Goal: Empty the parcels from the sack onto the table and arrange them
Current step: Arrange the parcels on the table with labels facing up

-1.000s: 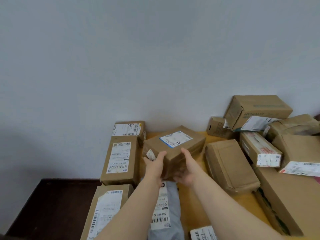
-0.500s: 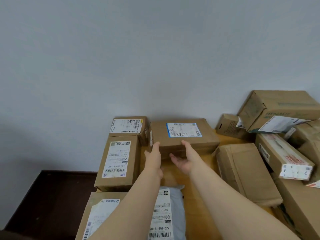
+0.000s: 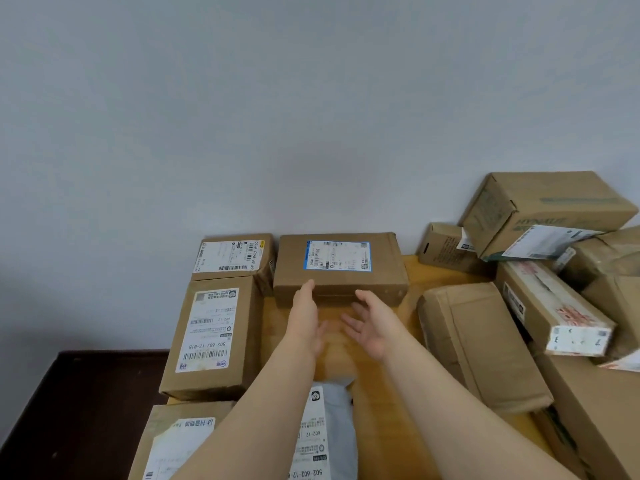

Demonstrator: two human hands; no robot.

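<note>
blue-label parcel just beyond left hand and right hand

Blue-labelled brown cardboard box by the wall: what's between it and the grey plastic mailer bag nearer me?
In the head view, only bare wooden tabletop lies there, with the open left hand and right hand above it.

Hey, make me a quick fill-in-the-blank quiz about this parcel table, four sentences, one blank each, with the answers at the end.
1. The box nearest the hands bears a label with a ___ border.
2. That box stands at the far edge of the table, against the ___.
3. The left hand and the right hand are both open and hold ___.
4. The untidy heap of boxes lies on the person's ___ side.

Answers: blue; wall; nothing; right.
</note>
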